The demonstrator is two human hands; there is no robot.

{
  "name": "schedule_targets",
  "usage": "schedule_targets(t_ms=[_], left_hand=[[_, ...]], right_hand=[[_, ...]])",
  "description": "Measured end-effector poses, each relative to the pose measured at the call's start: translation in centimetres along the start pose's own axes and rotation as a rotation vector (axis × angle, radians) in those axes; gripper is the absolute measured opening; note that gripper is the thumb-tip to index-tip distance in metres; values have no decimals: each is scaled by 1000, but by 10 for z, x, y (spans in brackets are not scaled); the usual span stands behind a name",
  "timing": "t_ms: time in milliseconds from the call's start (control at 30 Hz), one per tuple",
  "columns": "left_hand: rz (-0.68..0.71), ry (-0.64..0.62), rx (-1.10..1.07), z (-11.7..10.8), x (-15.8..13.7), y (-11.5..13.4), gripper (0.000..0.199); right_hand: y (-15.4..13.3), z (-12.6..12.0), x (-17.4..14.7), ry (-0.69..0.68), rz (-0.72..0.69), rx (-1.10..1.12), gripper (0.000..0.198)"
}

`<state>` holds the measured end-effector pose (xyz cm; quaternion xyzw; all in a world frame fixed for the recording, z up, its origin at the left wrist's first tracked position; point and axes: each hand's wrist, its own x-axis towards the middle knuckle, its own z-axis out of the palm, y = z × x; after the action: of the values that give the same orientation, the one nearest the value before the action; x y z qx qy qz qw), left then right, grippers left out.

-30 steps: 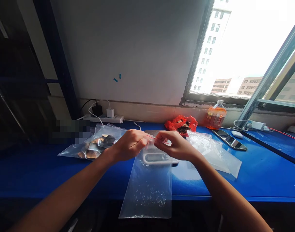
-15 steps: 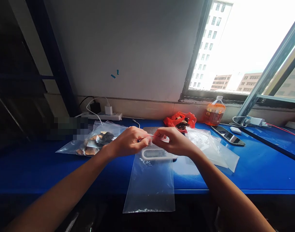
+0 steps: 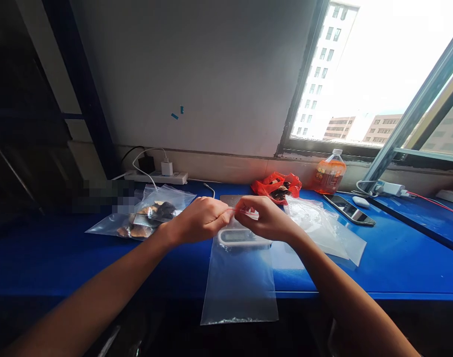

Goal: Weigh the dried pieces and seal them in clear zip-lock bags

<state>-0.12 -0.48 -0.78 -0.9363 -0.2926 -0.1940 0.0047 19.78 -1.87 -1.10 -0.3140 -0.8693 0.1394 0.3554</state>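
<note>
Daylight is entering through a dark-framed window (image 3: 364,74) at right; a grey wall (image 3: 211,74) is standing behind a blue table (image 3: 408,265); shadow is covering the left side.

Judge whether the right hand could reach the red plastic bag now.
Probably yes: the red plastic bag lies just beyond the right hand, nothing visibly blocking, though that hand grips the clear zip bag.

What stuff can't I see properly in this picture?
- Head view: whether the top of the clear bag is closed; the left hand and right hand cover much of it.
- Head view: any numbers on the display; too faint, seen through the bag.
- Head view: the small words on the orange bottle; too tiny.
- Head view: what's behind the blocky patch; the blocks hide it.
</note>
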Motion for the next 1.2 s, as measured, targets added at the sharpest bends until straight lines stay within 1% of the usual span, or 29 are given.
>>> schedule_targets(t_ms=[100,233,567,633,800,900,1000,1200], left_hand=[[-43,8,20,0,0,2,47],[-69,-32,-25,2,1,7,50],[-86,-61,-55,5,3,9,51],[-93,-37,-32,5,3,8,48],[-132,85,10,3,3,3,27],[-170,130,14,2,3,2,25],[-183,184,-34,1,3,3,21],[-143,227,-80,9,3,6,19]], right_hand=[[0,2,0,47,-3,20,7],[2,6,1,101,-36,95,16],[3,12,0,64,-55,63,18],[4,14,0,87,-66,58,19],[9,16,2,180,-38,42,15],[12,16,3,176,-5,12,18],[12,15,2,182,16,-10,19],[6,14,0,176,23,-46,19]])
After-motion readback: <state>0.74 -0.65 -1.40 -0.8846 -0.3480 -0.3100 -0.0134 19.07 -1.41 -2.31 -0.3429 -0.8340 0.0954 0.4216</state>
